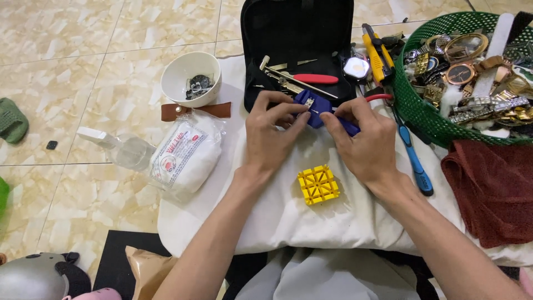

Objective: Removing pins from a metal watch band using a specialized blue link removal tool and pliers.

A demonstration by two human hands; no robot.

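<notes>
Here blue tool [314,105] pinched between left hand [270,132] and right hand [363,140], both grips closed on it.

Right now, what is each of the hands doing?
Left hand: closed on the small blue tool, fingertips pinching it.
Right hand: closed on the same blue tool, gripping its other end.
</notes>
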